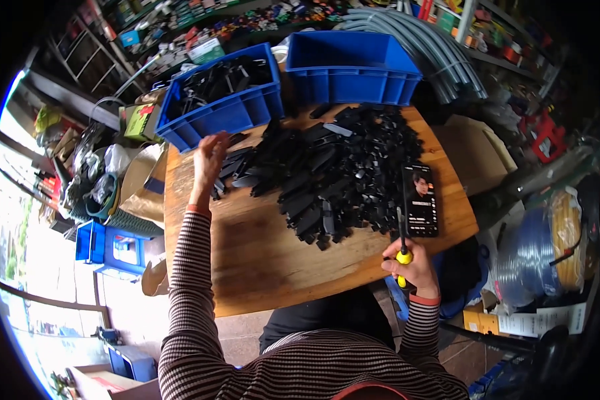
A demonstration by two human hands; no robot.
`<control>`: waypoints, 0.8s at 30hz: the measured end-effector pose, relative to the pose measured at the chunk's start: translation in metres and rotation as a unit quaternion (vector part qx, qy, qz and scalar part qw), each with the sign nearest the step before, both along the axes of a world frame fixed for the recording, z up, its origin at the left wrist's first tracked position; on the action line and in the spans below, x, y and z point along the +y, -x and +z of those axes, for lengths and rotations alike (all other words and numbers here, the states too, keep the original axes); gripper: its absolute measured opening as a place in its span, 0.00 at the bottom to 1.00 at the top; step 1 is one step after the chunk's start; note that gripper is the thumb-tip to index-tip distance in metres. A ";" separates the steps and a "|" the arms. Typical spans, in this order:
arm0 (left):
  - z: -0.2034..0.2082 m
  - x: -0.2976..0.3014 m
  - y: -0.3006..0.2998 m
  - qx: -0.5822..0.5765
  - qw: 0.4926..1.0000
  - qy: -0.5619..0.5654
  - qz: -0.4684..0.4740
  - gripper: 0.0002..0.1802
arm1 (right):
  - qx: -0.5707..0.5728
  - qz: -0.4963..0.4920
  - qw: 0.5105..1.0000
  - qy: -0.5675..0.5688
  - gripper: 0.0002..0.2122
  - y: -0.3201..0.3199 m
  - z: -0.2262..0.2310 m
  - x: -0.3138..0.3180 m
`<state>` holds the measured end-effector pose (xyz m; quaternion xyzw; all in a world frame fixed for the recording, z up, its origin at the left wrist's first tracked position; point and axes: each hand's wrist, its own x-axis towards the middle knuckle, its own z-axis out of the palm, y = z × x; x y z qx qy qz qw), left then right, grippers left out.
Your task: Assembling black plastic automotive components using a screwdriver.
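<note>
My left hand (210,160) reaches over the far left of the wooden table, close to the front wall of a blue bin (230,116) filled with black parts. Its fingers are stretched out and slightly bent, beside the edge of a pile of black plastic parts (313,163); nothing shows in them. Near the table's right front edge, my right hand (417,268) is closed around a screwdriver (403,257) with a yellow and black handle. The screwdriver's shaft points away from me, next to a phone (421,200) with a lit screen, lying on the table.
A second blue bin (353,73) stands at the back of the wooden table (260,260). Coiled grey hoses (427,50) lie behind it. Cardboard (477,150) and wrapped hose rolls (533,247) are to the right. Bags and boxes crowd the left, beside a small blue crate (90,241).
</note>
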<state>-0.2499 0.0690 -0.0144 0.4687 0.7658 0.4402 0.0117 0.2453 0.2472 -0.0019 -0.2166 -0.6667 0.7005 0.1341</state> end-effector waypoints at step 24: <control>-0.005 0.225 -0.022 0.234 0.901 0.352 0.101 0.29 | 0.022 -0.009 0.999 0.040 0.12 0.008 0.004 -0.011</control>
